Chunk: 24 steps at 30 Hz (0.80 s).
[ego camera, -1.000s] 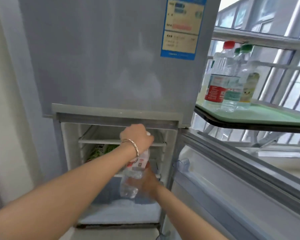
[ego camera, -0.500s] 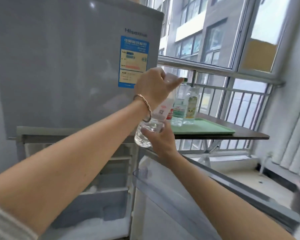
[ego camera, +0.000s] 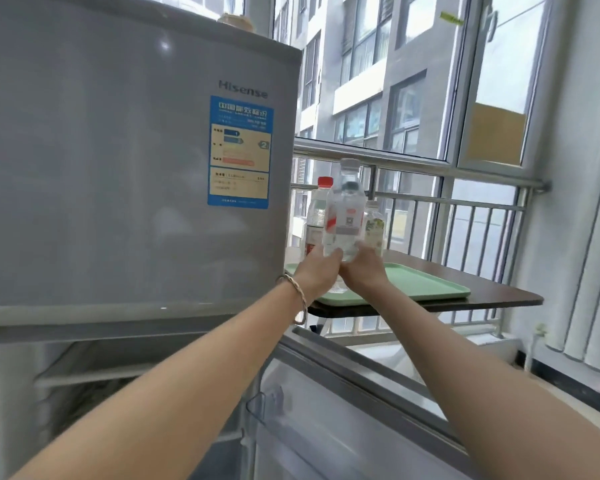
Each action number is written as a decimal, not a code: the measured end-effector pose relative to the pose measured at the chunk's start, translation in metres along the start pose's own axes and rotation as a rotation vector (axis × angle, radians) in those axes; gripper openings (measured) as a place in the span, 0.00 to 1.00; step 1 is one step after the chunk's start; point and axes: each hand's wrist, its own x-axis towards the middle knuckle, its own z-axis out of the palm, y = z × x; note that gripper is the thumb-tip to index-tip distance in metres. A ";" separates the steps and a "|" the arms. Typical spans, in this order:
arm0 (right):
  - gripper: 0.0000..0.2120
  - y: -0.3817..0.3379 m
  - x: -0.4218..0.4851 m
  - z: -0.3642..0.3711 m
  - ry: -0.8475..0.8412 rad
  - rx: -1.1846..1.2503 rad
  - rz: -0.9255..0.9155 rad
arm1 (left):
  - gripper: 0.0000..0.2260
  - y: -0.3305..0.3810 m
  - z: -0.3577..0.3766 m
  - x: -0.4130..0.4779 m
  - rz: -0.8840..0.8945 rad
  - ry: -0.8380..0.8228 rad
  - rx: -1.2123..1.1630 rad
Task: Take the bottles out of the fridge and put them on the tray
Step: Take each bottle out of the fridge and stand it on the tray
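A clear water bottle (ego camera: 345,213) with a pale cap stands upright in the air above the near left part of the green tray (ego camera: 426,284). My left hand (ego camera: 317,271) and my right hand (ego camera: 364,266) both grip its lower end from opposite sides. Behind it on the tray stand a red-capped bottle (ego camera: 317,216) and a bottle with a yellow-green label (ego camera: 374,226), both partly hidden. The grey fridge (ego camera: 118,168) fills the left; its lower compartment (ego camera: 101,375) is open below.
The tray lies on a dark brown table (ego camera: 499,296) by a metal window railing (ego camera: 465,202). The open lower fridge door (ego camera: 343,410) juts out under my arms. Vertical blinds (ego camera: 589,237) hang at the right.
The bottle has come up out of the lower fridge compartment and travelled right to above the tray. My left hand slid from its top down to its base. My view swung up and right.
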 end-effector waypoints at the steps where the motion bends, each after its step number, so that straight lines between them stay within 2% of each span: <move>1: 0.12 0.003 0.001 0.004 -0.026 -0.052 -0.035 | 0.21 -0.005 0.002 0.000 -0.004 -0.012 0.008; 4: 0.06 0.011 0.005 0.014 -0.043 -0.090 -0.110 | 0.22 -0.019 0.004 0.003 0.014 -0.021 0.105; 10: 0.10 0.018 0.007 0.022 -0.040 -0.040 -0.084 | 0.20 -0.028 0.003 0.011 0.025 -0.007 0.160; 11: 0.12 0.017 0.003 0.024 0.037 0.040 -0.040 | 0.20 -0.028 0.002 0.008 0.020 0.027 0.139; 13: 0.16 0.011 -0.008 0.028 0.323 0.133 -0.002 | 0.17 -0.024 -0.005 -0.001 0.026 0.134 0.105; 15: 0.10 -0.003 -0.027 0.037 0.488 0.139 -0.129 | 0.10 -0.026 -0.016 -0.014 0.061 0.242 0.121; 16: 0.07 -0.013 -0.037 0.043 0.478 0.142 -0.198 | 0.09 -0.028 -0.023 -0.019 0.067 0.262 0.148; 18: 0.05 -0.027 -0.059 0.063 0.370 0.170 -0.246 | 0.11 -0.046 -0.037 -0.030 0.006 0.198 0.178; 21: 0.04 -0.033 -0.094 0.103 0.130 0.227 -0.158 | 0.14 -0.104 -0.061 -0.048 -0.229 -0.046 0.223; 24: 0.05 -0.030 -0.130 0.150 -0.145 0.170 -0.045 | 0.14 -0.169 -0.086 -0.069 -0.477 -0.325 0.463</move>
